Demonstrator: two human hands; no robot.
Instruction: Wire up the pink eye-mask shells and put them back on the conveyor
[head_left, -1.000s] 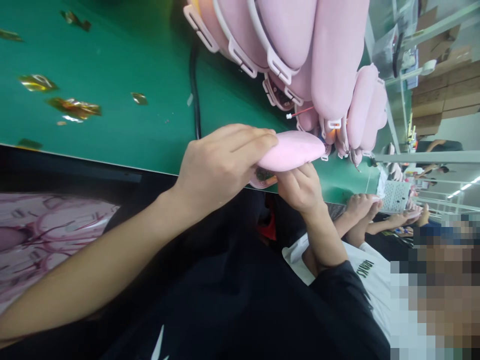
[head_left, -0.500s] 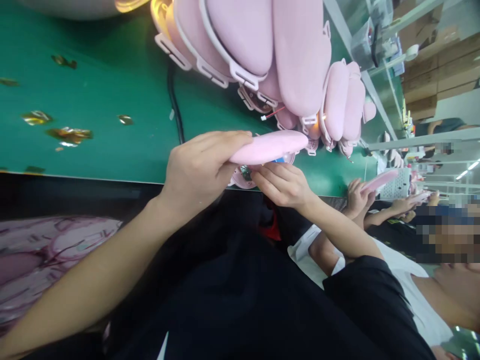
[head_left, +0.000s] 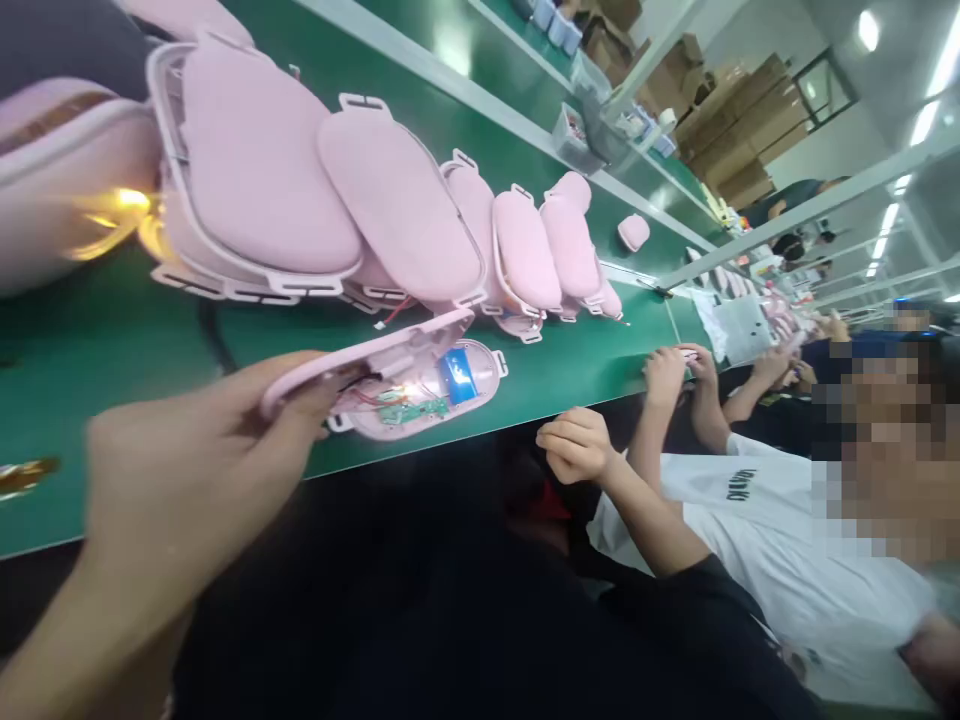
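Observation:
My left hand (head_left: 202, 450) grips a pink plastic shell half (head_left: 375, 350), tilted up on edge with its hollow side facing right. Just below and behind it, a matching open pink casing (head_left: 484, 395) lies on the bench. Inside that casing are a green circuit board (head_left: 412, 410), a blue battery pack (head_left: 458, 376) and thin wires, some running up towards the raised shell. Off to the right of the casing, my right hand (head_left: 576, 445) hangs near the bench edge, its fingers curled closed. Whatever they hold, if anything, is hidden.
Stacked pink casings (head_left: 262, 170) line the back of the green bench (head_left: 540, 390), one glowing yellow at the left. Gold foil scraps (head_left: 26, 478) lie at the left. On the right a co-worker in a white shirt (head_left: 720, 500) handles a small part. A metal rail (head_left: 450, 85) runs behind.
My right hand has drawn away from the casing to the right. My left hand has tilted the shell half up, exposing the electronics. The view has swung right.

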